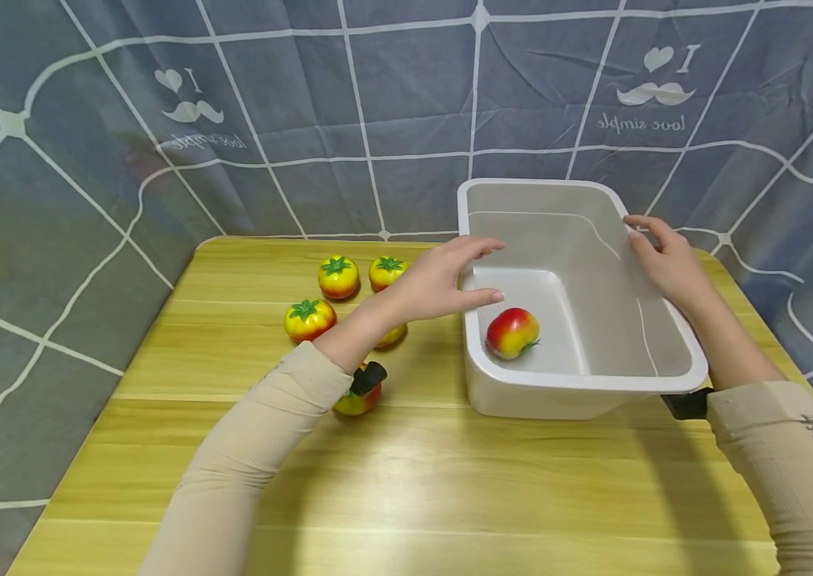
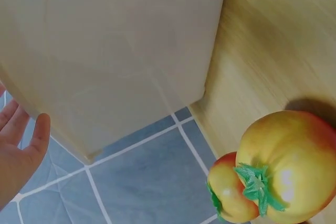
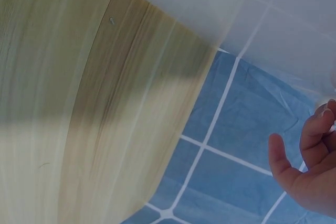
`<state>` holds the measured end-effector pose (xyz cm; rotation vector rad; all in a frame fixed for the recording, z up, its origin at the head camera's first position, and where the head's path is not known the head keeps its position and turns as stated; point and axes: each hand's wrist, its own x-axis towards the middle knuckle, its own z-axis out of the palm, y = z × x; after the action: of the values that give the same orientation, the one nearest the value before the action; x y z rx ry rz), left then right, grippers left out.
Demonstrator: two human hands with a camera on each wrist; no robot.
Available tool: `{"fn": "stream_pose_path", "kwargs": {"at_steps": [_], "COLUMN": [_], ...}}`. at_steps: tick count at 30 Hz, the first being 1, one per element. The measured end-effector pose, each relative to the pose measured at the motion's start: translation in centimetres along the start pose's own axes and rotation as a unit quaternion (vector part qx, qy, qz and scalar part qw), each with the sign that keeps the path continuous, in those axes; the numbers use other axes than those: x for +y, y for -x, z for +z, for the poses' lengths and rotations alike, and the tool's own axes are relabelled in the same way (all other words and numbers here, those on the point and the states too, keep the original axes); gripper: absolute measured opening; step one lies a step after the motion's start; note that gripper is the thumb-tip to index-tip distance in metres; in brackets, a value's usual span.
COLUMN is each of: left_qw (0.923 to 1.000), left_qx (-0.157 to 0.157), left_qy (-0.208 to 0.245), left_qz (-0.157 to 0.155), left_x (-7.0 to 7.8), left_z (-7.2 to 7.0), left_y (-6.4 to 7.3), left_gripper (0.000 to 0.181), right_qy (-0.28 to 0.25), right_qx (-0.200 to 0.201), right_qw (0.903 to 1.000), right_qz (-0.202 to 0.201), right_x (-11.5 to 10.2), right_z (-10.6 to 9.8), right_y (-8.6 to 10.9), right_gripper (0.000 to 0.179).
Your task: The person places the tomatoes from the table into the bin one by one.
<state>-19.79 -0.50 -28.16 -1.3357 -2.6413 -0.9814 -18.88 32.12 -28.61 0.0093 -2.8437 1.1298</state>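
A light grey plastic bin (image 1: 522,400) stands on the wooden table, with one red-and-yellow tomato (image 1: 512,333) lying on its side inside. My left hand (image 1: 446,280) is over the bin's left rim, its thumb and fingers spread apart with nothing between them. At the right rim, the fingertips of my right hand (image 1: 673,260) touch the edge, fingers loosely bent; its thumb (image 3: 281,161) stands away from the bin in the right wrist view. Left of the bin sit several more tomatoes with green leafy tops, among them a yellow tomato (image 2: 289,166) large in the left wrist view.
The wooden table (image 1: 406,496) reaches up to a grey-blue curtain (image 1: 291,96) with white lines. My left forearm partly covers two tomatoes, one yellow (image 1: 392,336) and one lower down (image 1: 358,402). A black wrist strap (image 1: 687,404) shows at my right sleeve.
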Motion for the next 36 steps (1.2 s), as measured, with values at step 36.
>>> {"fn": "stream_pose_path", "kwargs": {"at_steps": [36], "left_qw": [0.9903], "left_qx": [0.091], "left_qy": [0.015], "left_qz": [-0.104], "left_x": [-8.0], "left_z": [-5.4], "left_y": [12.1], "left_gripper": [0.068], "right_qy": [0.027], "right_qx": [0.013], "right_qw": [0.9995], "right_qz": [-0.006], "right_x": [0.0], "right_z": [0.0], "right_y": [-0.2], "right_gripper": [0.051]}}
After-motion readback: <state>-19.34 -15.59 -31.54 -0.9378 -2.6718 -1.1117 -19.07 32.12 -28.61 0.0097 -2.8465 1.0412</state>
